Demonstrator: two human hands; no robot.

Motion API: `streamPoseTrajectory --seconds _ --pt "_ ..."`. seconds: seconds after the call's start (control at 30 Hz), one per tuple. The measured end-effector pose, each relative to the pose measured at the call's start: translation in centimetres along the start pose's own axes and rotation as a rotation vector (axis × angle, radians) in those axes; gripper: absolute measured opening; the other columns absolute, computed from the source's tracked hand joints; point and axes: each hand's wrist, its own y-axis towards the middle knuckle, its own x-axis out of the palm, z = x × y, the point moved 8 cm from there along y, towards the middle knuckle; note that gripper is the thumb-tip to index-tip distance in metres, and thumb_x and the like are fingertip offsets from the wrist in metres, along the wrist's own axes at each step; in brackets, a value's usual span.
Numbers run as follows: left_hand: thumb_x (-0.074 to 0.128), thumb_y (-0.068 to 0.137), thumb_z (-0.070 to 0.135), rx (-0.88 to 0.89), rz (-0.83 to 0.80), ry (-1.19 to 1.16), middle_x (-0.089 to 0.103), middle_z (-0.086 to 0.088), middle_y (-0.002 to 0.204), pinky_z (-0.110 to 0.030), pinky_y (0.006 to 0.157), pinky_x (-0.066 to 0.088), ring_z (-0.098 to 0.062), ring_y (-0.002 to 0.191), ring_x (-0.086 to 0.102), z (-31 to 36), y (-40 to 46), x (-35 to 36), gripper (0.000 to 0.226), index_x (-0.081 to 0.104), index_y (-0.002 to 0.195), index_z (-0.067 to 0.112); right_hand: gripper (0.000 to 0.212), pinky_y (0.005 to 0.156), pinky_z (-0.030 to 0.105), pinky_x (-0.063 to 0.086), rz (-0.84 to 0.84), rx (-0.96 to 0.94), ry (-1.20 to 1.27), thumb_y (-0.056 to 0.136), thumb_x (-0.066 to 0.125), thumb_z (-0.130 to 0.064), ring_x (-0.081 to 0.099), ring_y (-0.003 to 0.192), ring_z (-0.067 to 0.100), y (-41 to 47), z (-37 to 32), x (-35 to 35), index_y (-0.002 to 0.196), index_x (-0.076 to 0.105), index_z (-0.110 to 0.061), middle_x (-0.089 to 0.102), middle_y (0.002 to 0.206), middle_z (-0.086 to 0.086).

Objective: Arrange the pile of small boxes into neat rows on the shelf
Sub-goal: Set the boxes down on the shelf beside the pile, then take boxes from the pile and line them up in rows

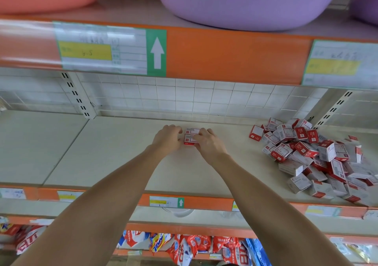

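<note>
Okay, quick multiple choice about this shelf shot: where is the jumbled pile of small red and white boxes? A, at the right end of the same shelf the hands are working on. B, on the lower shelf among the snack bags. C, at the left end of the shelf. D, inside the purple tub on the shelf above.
A: the pile of small boxes lies on the shelf, to the right of the right hand and left hand, which hold two boxes mid-shelf.

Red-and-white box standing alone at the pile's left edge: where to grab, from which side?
Pinch the lone box across its two broad faces, coming from above and the left. It stands nearly upright, slightly apart from the pile, with bare shelf on its left, so fingers likely fit.
</note>
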Motion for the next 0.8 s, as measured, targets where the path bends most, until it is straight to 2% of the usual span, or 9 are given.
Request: streamPoseTrajectory --seconds 0.17,0.27,0.37,0.43,0.5,0.67,0.8 --pt "0.058 0.094 0.024 0.021 0.040 -0.004 0.058 -0.007 0.126 -0.041 0.087 0.051 -0.028 0.112 0.056 0.8 0.1 -1.0 0.035 0.058 0.126 0.012 0.032 0.086 0.042 0.050 -0.012 0.037 0.119 0.094 0.059 -0.024 0.049 0.111 0.026 -0.6 0.7 -0.3 0.124 0.062 -0.015 0.053 0.120 0.006" --pt "0.056 0.094 0.025 0.089 0.080 -0.020 0.059 -0.007 0.122 -0.037 0.082 0.050 -0.030 0.109 0.057 2.8 0.3 -1.7 0.033 0.059 0.123 0.011 0.036 0.089 0.044 0.048 0.009 0.075 0.223 0.091 0.062 -0.019 0.052 0.109 0.033 -1.5 2.4 -1.2 0.126 0.060 -0.011 0.056 0.119 0.011" --pt "0.057 0.094 0.026 0.172 0.052 -0.022 0.058 -0.006 0.125 -0.036 0.085 0.047 -0.028 0.113 0.056 5.6 0.6 -1.4 0.037 0.058 0.128 0.012 0.040 0.094 0.040 0.046 -0.023 0.179 0.201 0.094 0.058 -0.025 0.047 0.119 0.025 -2.8 5.4 -2.3 0.132 0.053 -0.015 0.051 0.130 0.004" --pt "0.057 0.095 0.027 0.215 0.020 -0.013 0.057 -0.006 0.130 -0.037 0.089 0.047 -0.028 0.117 0.054 7.7 0.9 -0.8 0.040 0.055 0.132 0.013 0.041 0.092 0.039 0.047 -0.036 0.222 0.161 0.094 0.057 -0.028 0.045 0.122 0.022 -3.9 7.3 -3.3 0.134 0.052 -0.017 0.049 0.133 0.002" --pt "0.055 0.096 0.030 0.252 -0.007 -0.002 0.055 -0.006 0.135 -0.038 0.091 0.046 -0.028 0.119 0.053 10.1 1.1 0.0 0.043 0.053 0.135 0.013 0.041 0.090 0.038 0.047 -0.016 0.245 0.131 0.093 0.058 -0.028 0.047 0.121 0.023 -4.9 8.9 -4.5 0.133 0.053 -0.017 0.051 0.132 0.001" --pt "0.054 0.097 0.034 0.353 -0.042 0.042 0.052 -0.007 0.140 -0.039 0.100 0.044 -0.028 0.128 0.047 15.8 1.6 1.9 0.046 0.050 0.139 0.014 0.039 0.097 0.042 0.045 0.058 0.311 0.093 0.091 0.059 -0.022 0.049 0.120 0.027 -7.6 12.4 -7.7 0.129 0.057 -0.015 0.053 0.131 0.004" --pt "0.055 0.097 0.035 0.394 -0.051 0.035 0.052 -0.006 0.140 -0.041 0.101 0.044 -0.028 0.130 0.045 19.4 1.9 2.8 0.048 0.048 0.141 0.015 0.032 0.096 0.046 0.047 0.171 0.297 0.070 0.085 0.061 -0.010 0.052 0.115 0.030 -9.6 15.4 -10.4 0.117 0.064 -0.008 0.059 0.119 0.009"
